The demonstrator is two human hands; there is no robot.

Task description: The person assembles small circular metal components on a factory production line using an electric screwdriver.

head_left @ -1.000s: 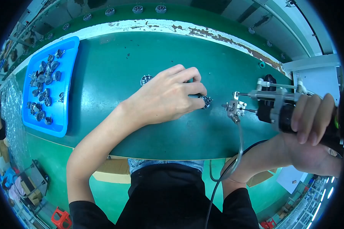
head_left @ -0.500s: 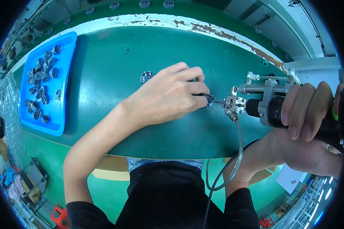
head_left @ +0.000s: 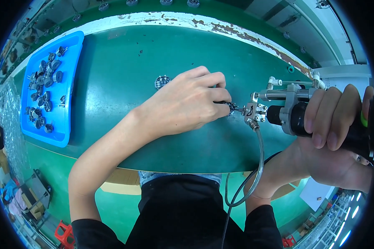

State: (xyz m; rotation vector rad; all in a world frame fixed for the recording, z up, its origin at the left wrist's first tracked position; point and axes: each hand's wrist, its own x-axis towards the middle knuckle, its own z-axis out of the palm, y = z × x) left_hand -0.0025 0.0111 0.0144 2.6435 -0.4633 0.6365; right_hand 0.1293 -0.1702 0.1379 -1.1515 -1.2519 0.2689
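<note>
My left hand (head_left: 195,97) is closed around a small round motor-like part (head_left: 232,109). Its fingers hide most of that part; a dark, toothed-looking edge shows at the fingertips. My right hand (head_left: 334,120) grips a black powered screwdriver (head_left: 297,120) lying sideways. A metal screw-feed head (head_left: 253,113) on its front points left, and its thin tip meets the held part or stops just short; I cannot tell which. A second round part (head_left: 162,81) with metal details lies on the green table beyond my left wrist.
A blue tray (head_left: 72,93) with several grey round parts (head_left: 48,79) stands at the left. Tiny dark bits (head_left: 140,52) and a green ring (head_left: 291,69) lie on the table. A clear hose (head_left: 259,166) hangs from the screwdriver head. Beyond the white ledge (head_left: 170,17) runs a green belt carrying round parts.
The round parts on the belt have shifted to the right. Both hands keep almost the same pose, with the screwdriver tip still at the held part.
</note>
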